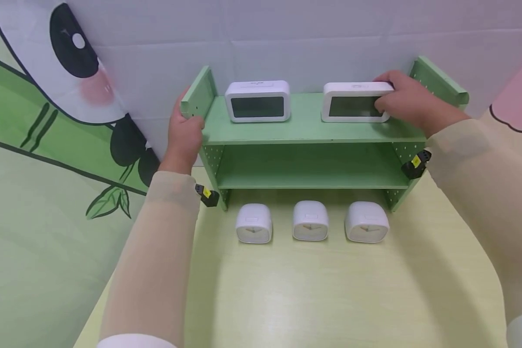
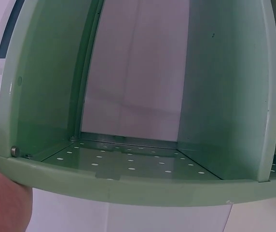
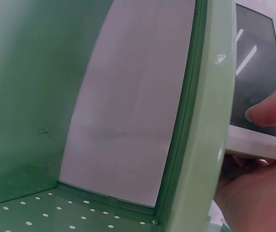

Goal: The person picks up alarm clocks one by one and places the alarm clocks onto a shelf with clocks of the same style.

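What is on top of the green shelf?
A white dark-screened device on the left; another on the right, its right end partly covered by the right hand gripping it. Anything directly behind is hidden.

My left hand and right hand bare. Smooth beige sleeves to my wrists, white cloth higher up. Small black wrist cameras, yellow-marked.

Both arms reach forward; the left arm extends upward, its left hand gripping, the left thumb turned inward; the right arm slants inward, its right hand pinching, the right thumb in front, fingers partly hidden behind.
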Motion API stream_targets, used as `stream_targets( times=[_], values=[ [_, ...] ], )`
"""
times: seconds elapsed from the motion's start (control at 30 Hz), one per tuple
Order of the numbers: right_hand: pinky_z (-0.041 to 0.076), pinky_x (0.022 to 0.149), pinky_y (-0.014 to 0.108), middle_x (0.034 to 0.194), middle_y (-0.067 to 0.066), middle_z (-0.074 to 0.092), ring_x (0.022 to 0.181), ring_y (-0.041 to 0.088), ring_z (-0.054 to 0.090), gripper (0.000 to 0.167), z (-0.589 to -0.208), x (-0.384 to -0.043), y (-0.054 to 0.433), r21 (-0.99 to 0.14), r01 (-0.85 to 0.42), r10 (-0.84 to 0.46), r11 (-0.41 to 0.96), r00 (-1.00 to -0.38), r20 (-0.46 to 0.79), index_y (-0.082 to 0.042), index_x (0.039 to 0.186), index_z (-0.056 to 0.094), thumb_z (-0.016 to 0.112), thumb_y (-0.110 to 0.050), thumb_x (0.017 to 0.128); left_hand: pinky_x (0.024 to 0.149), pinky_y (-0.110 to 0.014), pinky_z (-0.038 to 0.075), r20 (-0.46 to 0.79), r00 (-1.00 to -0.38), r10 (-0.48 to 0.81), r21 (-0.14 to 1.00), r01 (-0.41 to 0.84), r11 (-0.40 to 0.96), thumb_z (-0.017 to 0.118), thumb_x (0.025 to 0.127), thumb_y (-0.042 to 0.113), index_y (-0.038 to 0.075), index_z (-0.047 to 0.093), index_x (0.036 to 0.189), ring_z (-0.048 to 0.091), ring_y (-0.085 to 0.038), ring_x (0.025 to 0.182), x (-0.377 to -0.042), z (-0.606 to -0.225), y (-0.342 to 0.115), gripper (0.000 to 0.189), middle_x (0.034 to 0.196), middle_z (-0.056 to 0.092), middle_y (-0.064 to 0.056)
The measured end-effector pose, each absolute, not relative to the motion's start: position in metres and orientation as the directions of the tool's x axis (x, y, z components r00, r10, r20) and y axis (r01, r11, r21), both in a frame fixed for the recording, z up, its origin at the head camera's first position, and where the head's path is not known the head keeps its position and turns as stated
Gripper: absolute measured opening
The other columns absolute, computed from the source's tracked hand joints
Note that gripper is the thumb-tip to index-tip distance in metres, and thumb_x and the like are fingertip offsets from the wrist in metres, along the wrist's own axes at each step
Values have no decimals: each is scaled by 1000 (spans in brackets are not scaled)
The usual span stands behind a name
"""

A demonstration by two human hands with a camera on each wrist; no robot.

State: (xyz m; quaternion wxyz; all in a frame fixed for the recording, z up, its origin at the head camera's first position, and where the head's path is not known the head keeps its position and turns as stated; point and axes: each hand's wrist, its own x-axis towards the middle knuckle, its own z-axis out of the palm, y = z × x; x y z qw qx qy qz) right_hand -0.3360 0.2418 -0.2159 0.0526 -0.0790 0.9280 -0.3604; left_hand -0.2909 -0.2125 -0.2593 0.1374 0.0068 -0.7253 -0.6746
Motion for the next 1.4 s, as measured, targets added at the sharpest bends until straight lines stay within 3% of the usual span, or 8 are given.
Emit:
stream_targets(
  times=[0.6, 0.93, 1.07, 1.2, 1.27, 1.4],
  values=[
    [34, 100, 50, 154, 17, 36, 128, 34, 38, 67, -216, -337, 236, -691, -83, -143, 718, -989, -30, -5, 157, 27, 48, -10, 94, 94, -40, 41, 186, -964, -192, 980, 167, 107, 38, 95, -3, 42, 34, 159, 38, -25, 134, -291, -262, -212, 79, 157, 39, 1],
    [24, 118, 53, 169, 17, 16, 149, 36, 25, 83, -205, -332, 236, -668, -114, -156, 735, -988, -2, -3, 164, 4, 49, -14, 95, 102, -41, 36, 199, -962, -189, 976, 176, 130, 38, 95, -1, 40, 33, 160, 38, -24, 134, -294, -262, -212, 77, 156, 40, 2],
    [26, 117, 57, 169, 19, 16, 144, 41, 31, 88, -199, -316, 227, -519, -177, -157, 836, -984, 84, 1, 163, 3, 52, -14, 92, 100, -40, 37, 186, -963, -196, 979, 164, 123, 38, 94, -2, 41, 33, 160, 38, -24, 134, -294, -262, -214, 78, 156, 40, 2],
    [29, 112, 62, 160, 30, 30, 136, 49, 38, 81, -200, -289, 214, -223, -330, -272, 917, -928, 254, 8, 159, 19, 56, -17, 91, 100, -40, 37, 176, -964, -200, 981, 156, 114, 38, 94, -3, 40, 32, 160, 38, -24, 134, -294, -263, -215, 80, 157, 39, 2],
    [33, 108, 64, 148, 34, 43, 132, 51, 43, 71, -204, -274, 208, -72, -424, -375, 903, -858, 351, 12, 151, 34, 58, -17, 90, 101, -40, 37, 181, -964, -197, 981, 161, 112, 38, 94, -3, 40, 32, 160, 38, -24, 135, -294, -263, -214, 80, 157, 40, 2],
    [45, 89, 65, 114, 30, 62, 107, 50, 57, 43, -223, -242, 200, 168, -594, -585, 787, -630, 512, 13, 118, 57, 63, -12, 84, 101, -41, 38, 193, -962, -194, 978, 173, 114, 37, 93, -4, 40, 33, 160, 38, -24, 135, -293, -262, -214, 80, 157, 40, 1]
  ],
)
